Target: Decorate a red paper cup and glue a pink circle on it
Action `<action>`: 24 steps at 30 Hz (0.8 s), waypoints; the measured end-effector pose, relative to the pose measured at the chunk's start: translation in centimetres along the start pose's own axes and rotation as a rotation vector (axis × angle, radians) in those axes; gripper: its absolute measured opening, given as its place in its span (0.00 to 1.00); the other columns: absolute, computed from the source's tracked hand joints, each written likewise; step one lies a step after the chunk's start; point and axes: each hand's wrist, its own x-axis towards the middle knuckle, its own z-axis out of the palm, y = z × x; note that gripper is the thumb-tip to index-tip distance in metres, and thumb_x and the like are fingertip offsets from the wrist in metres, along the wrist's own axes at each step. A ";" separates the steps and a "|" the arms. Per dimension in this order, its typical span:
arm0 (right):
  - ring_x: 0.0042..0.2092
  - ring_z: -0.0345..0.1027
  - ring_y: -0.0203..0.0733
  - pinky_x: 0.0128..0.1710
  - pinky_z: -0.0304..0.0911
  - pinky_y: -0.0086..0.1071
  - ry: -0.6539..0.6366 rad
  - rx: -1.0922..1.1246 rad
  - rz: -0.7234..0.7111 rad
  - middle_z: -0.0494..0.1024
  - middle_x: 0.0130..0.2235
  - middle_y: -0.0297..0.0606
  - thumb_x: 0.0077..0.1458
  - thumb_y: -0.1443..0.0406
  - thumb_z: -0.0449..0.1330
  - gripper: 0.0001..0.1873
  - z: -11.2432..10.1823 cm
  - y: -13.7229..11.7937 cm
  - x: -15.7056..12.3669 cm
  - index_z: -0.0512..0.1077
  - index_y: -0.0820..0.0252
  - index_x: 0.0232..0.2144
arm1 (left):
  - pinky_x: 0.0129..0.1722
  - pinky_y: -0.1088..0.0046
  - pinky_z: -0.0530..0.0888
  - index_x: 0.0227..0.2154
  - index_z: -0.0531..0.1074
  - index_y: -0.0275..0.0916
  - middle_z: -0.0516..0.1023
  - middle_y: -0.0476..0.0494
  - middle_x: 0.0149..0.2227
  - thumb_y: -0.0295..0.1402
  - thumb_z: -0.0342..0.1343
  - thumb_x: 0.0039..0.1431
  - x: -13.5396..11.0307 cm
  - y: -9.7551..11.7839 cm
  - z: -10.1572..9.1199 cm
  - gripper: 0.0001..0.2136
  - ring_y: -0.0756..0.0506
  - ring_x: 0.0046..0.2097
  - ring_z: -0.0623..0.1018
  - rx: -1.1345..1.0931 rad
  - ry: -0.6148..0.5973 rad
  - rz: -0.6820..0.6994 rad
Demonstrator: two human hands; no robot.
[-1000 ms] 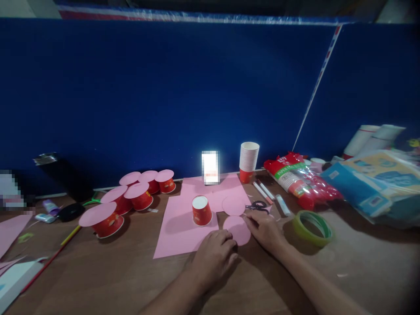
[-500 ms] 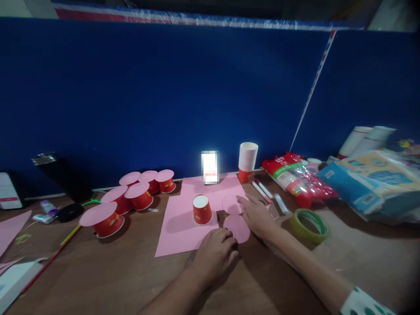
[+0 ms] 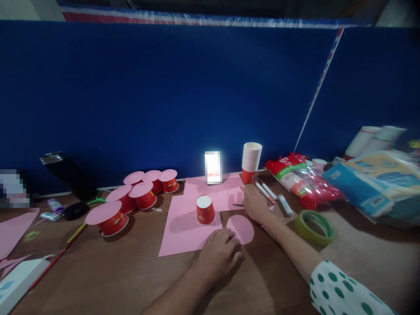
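Note:
My left hand (image 3: pixel 219 256) rests on the wooden table (image 3: pixel 131 280) with its fingers curled under, at the near edge of a pink paper sheet (image 3: pixel 183 227) and just left of a cut pink paper circle (image 3: pixel 242 228). An upturned red paper cup (image 3: pixel 205 209) stands on the sheet. My right hand (image 3: pixel 255 203) reaches forward, palm down, fingers bent together, at the sheet's right edge. It covers the spot beside the markers (image 3: pixel 265 191). A thin dark tip shows from under it; what it grips is hidden.
Several upturned red cups topped with pink discs (image 3: pixel 131 203) lie at the left. A stack of cups (image 3: pixel 251 161), a red cup packet (image 3: pixel 302 179), a green tape roll (image 3: pixel 315 226) and blue packages (image 3: pixel 370 186) sit at the right. A blue partition (image 3: pixel 164 96) closes the back.
My right hand slid forward and left from beside the near circle, over the far pink circle and scissors, which are now hidden. My left hand stayed put.

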 end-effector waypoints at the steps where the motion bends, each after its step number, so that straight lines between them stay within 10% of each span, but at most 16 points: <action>1: 0.56 0.60 0.52 0.57 0.53 0.46 0.027 0.015 0.007 0.72 0.53 0.52 0.51 0.75 0.50 0.26 -0.2 -0.2 -0.4 0.66 0.67 0.54 | 0.44 0.65 0.67 0.35 0.69 0.40 0.72 0.44 0.43 0.32 0.52 0.59 0.0 0.0 0.0 0.04 0.43 0.44 0.70 -0.003 0.002 0.005; 12: 0.44 0.70 0.44 0.44 0.65 0.37 0.088 0.289 -0.029 0.77 0.41 0.42 0.55 0.73 0.47 0.16 -3.1 -2.5 -7.2 0.71 0.59 0.40 | 0.43 0.65 0.68 0.35 0.70 0.40 0.72 0.45 0.42 0.33 0.54 0.58 0.1 0.0 0.2 0.03 0.44 0.42 0.71 -0.008 0.025 -0.006; 24: 0.28 0.71 0.42 0.27 0.57 0.30 -0.039 0.291 0.153 0.78 0.27 0.35 0.57 0.69 0.45 0.14 -2.5 -2.7 -7.8 0.70 0.57 0.37 | 0.43 0.63 0.69 0.34 0.71 0.40 0.74 0.43 0.41 0.31 0.50 0.60 0.0 0.1 0.1 0.05 0.43 0.43 0.71 -0.043 0.083 0.026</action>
